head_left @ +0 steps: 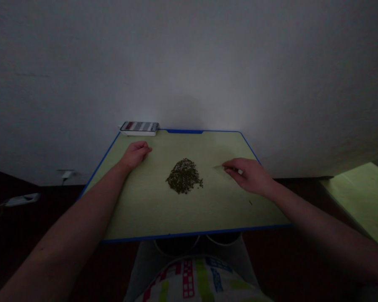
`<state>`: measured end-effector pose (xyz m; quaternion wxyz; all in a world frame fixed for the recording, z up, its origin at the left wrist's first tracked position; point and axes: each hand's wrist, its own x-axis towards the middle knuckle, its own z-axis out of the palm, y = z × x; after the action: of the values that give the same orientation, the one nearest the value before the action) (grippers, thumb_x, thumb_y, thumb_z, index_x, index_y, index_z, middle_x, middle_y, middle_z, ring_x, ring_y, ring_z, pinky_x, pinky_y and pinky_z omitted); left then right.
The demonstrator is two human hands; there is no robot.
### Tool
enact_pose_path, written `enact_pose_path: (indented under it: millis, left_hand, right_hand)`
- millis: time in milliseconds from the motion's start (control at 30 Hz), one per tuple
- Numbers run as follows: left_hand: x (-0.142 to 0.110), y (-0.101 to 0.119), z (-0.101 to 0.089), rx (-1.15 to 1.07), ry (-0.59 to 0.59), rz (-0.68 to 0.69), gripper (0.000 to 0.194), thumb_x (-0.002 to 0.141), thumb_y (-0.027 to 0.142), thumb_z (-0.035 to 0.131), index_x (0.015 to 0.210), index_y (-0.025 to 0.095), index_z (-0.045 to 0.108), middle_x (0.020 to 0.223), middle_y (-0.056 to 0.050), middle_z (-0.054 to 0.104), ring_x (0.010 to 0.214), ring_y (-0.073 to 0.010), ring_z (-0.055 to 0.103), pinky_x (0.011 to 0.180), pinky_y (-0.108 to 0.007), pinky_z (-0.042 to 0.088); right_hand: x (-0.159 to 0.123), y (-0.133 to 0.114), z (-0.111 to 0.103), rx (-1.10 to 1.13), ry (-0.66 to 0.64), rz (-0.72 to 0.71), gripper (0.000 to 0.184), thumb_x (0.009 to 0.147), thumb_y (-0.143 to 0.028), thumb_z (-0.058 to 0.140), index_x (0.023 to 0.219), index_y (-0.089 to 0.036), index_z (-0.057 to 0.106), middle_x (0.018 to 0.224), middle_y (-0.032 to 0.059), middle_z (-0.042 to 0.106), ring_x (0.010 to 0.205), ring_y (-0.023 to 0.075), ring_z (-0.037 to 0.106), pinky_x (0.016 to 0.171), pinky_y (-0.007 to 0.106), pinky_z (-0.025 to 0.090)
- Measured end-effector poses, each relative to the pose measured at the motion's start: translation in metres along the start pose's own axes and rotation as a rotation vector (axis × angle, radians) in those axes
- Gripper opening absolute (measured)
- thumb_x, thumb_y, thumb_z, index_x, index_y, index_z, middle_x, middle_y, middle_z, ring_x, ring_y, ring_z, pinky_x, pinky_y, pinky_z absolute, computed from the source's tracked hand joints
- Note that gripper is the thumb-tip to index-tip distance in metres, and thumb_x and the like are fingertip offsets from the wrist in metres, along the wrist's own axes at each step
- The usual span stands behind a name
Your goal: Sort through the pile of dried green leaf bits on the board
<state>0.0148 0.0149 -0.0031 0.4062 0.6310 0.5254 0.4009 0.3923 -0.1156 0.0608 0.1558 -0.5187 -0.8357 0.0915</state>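
Observation:
A heap of small dark green-brown grains (185, 175) lies in the middle of a pale green table with a blue rim (195, 233). My left hand (135, 153) rests on the tabletop to the left of the heap, fingers curled into a loose fist with nothing showing in them. My right hand (249, 173) lies to the right of the heap, its fingertips pinched together on something small that I cannot make out. Neither hand touches the heap.
A phone (139, 127) lies on a white box at the table's far left corner, against the white wall. A power strip (21, 199) lies on the dark floor at left. Another pale green table (362, 197) stands at the right. One stray grain (250, 202) lies near my right wrist.

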Motion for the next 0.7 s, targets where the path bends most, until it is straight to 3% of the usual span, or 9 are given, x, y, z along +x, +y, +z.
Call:
enact_pose_path:
  millis: [100, 267, 700]
  left_hand:
    - [-0.001, 0.001, 0.000, 0.009, 0.010, -0.001, 0.026, 0.064, 0.031, 0.058, 0.052, 0.019, 0.039, 0.042, 0.006, 0.035, 0.041, -0.0067, 0.030, 0.043, -0.024, 0.023]
    - [-0.001, -0.001, -0.001, 0.004, 0.006, -0.003, 0.027, 0.065, 0.032, 0.057, 0.052, 0.019, 0.037, 0.043, 0.006, 0.035, 0.041, -0.0066, 0.030, 0.043, -0.023, 0.022]
    - [0.000, -0.001, -0.001, 0.005, 0.012, -0.005, 0.026, 0.064, 0.033, 0.058, 0.052, 0.019, 0.040, 0.043, 0.006, 0.035, 0.041, -0.0068, 0.030, 0.043, -0.024, 0.022]
  right_hand:
    - [0.021, -0.012, 0.014, 0.095, -0.099, 0.116, 0.031, 0.081, -0.018, 0.049, 0.108, -0.018, 0.065, 0.089, 0.0052, 0.071, 0.076, 0.0165, 0.063, 0.068, 0.026, 0.046]
    - [0.042, -0.012, 0.035, 0.030, -0.227, 0.135, 0.030, 0.074, -0.012, 0.052, 0.099, -0.013, 0.069, 0.089, 0.0085, 0.071, 0.077, 0.0175, 0.063, 0.069, 0.025, 0.044]
    - [0.031, -0.014, 0.040, 0.128, -0.243, 0.131, 0.030, 0.072, -0.011, 0.052, 0.096, -0.015, 0.070, 0.086, 0.0059, 0.072, 0.075, 0.0164, 0.064, 0.068, 0.025, 0.047]
